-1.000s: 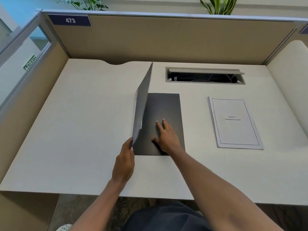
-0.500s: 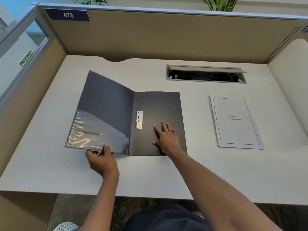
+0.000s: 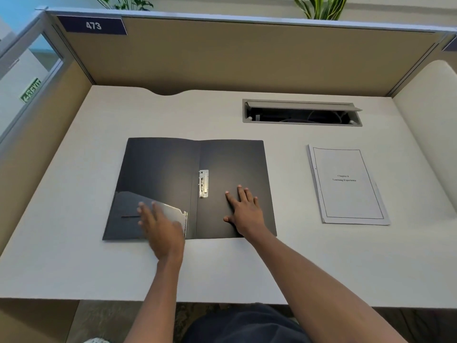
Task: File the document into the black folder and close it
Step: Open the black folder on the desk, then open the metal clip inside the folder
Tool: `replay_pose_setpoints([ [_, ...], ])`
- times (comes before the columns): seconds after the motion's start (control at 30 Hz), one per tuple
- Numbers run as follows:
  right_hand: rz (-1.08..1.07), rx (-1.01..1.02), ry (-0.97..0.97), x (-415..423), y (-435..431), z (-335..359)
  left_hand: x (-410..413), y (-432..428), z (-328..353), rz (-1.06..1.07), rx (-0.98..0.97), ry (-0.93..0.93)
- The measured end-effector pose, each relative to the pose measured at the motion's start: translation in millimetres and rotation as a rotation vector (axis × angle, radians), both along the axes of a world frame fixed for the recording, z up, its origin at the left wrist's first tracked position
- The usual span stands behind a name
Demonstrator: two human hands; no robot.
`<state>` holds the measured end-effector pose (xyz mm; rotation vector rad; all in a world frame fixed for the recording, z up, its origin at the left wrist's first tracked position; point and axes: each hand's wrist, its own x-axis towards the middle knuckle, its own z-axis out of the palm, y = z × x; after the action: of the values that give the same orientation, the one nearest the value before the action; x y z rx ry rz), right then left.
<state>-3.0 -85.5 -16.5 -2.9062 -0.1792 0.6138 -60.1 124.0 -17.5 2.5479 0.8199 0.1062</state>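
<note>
Since 0.5 s ago the black folder (image 3: 173, 184) cover has dropped fully flat, and the left hand (image 3: 162, 226) has left the near edge & now sits over the clear pocket (image 3: 170, 211) w/ fingers spread, gripping nothing (blurred, so contact w/ pocket unclear). Desk (image 3: 74, 194) left of the folder is bare up to the partition; wide bare strip along the near edge too. Metal clip (image 3: 203, 183) lies by the spine. Right hand (image 3: 244, 210) unchanged, palm flat, fingers splayed on the right panel. Bare gap between folder & document (image 3: 346, 184), which lies flat well apart from both hands, near the desk's right side.
</note>
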Motion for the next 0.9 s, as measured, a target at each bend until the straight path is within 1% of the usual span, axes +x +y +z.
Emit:
replay_pose_setpoints([
  [0.07,-0.001,-0.002,0.0,0,0,0,8,-16,4,-0.12,-0.004,0.011],
  [0.13,-0.001,-0.007,0.004,-1,0,0,17,-29,7,-0.193,0.004,0.044],
  [0.3,0.009,-0.009,0.002,1,0,0,40,-41,12,-0.224,0.101,0.257],
  [0.4,0.023,-0.017,-0.036,4,2,3,48,-42,11,-0.228,0.124,0.34],
  [0.5,-0.047,0.093,-0.106,9,15,8,50,-42,9,-0.223,0.13,0.364],
  [0.6,-0.144,0.249,-0.122,22,36,13,53,-41,8,-0.222,0.116,0.378],
  [0.67,-0.176,0.289,-0.129,34,49,16,56,-41,9,-0.219,0.1,0.397],
  [0.77,-0.238,0.265,-0.123,50,61,17,61,-42,9,-0.212,0.08,0.429],
  [0.9,-0.251,0.15,-0.107,60,66,12,64,-43,5,-0.212,0.067,0.448],
])
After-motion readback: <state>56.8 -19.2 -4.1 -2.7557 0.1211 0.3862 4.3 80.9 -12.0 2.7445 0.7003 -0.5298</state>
